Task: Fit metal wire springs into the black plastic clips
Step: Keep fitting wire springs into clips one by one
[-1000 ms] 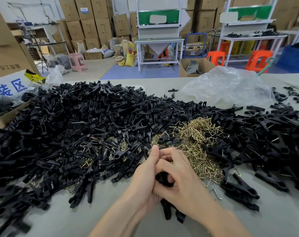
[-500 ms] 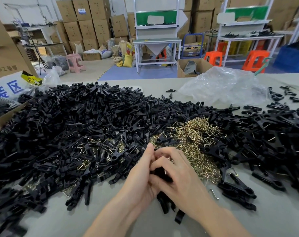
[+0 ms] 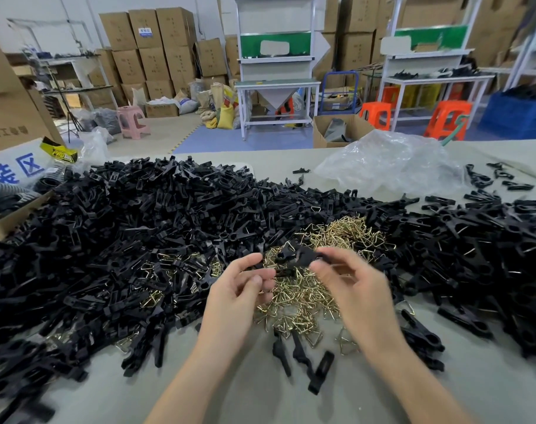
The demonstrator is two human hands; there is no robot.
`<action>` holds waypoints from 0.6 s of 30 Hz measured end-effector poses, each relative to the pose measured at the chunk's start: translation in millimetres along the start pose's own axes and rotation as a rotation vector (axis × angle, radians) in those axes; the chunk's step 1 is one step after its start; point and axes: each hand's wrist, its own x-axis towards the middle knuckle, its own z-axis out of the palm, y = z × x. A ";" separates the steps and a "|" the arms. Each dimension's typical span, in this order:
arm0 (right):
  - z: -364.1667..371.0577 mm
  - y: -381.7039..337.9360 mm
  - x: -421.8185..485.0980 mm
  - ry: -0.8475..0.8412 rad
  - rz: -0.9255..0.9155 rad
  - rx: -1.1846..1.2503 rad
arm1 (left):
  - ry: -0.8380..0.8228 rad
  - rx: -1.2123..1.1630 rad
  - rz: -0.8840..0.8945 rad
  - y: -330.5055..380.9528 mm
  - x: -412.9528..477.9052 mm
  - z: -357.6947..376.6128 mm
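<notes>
A heap of black clips [image 3: 122, 240] covered the left of the table [image 3: 260, 402]. Our left hand [image 3: 234, 292] curled its fingers beside one clip [image 3: 297, 257] above the brass springs [image 3: 306, 295]; whether it gripped, we could not tell. Our right hand [image 3: 358, 292], blurred, pinched that clip's other end.

We drew our hands apart. The left hand [image 3: 239, 289] and right hand [image 3: 360, 289], clasped together a second before, sat with a gap between them, farther out over the brass springs [image 3: 303, 296]. The right hand's fingertips held a black clip [image 3: 297, 257] out toward the left hand. Loose clip pieces [image 3: 321, 371], half hidden under our hands earlier, lay uncovered between our wrists.
</notes>
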 end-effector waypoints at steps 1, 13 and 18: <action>-10.5 -6.0 9.0 0.086 0.057 0.179 | 0.014 0.004 0.010 -0.6 0.5 -1.7; -32.2 -4.8 38.0 0.189 0.281 0.779 | 0.149 0.299 0.168 -9.5 2.5 -14.4; -5.2 20.2 15.6 0.135 0.151 0.363 | 0.272 0.564 0.259 -12.2 10.2 -28.7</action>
